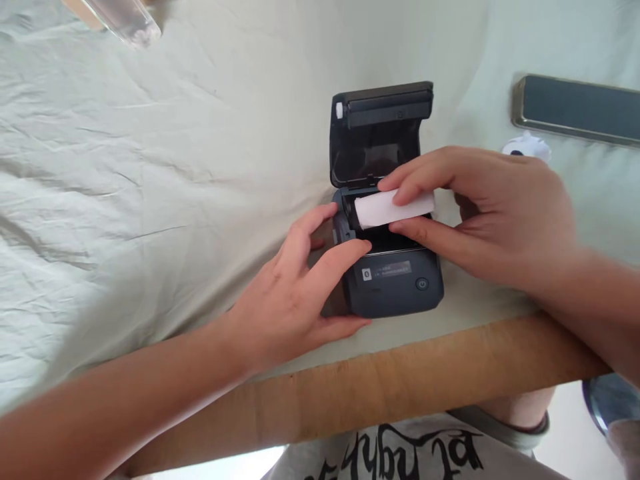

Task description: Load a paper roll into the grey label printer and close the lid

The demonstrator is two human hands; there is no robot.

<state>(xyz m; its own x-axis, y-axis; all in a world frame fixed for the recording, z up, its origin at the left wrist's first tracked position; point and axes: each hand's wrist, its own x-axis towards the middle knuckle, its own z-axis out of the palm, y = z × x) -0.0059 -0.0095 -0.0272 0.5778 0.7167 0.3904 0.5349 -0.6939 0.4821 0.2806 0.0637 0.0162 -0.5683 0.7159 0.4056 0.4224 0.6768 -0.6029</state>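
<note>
A small dark label printer [395, 283] lies on the cloth with its lid [377, 143] swung open away from me. My right hand [493, 207] pinches a white paper roll [387, 209] between thumb and fingers, over the printer's open compartment. The roll's left end is inside the compartment's outline and its right end reaches the right edge. My left hand [295, 287] grips the printer's left side, with the thumb at the compartment's front edge. A power button and a small label show on the printer's front part.
A dark oblong case [580, 110] lies at the right, with a small white object [527, 145] partly behind my right hand. At the top left is a clear plastic item [133, 23]. A wooden edge [360, 397] runs along the front of the wrinkled cloth [200, 133].
</note>
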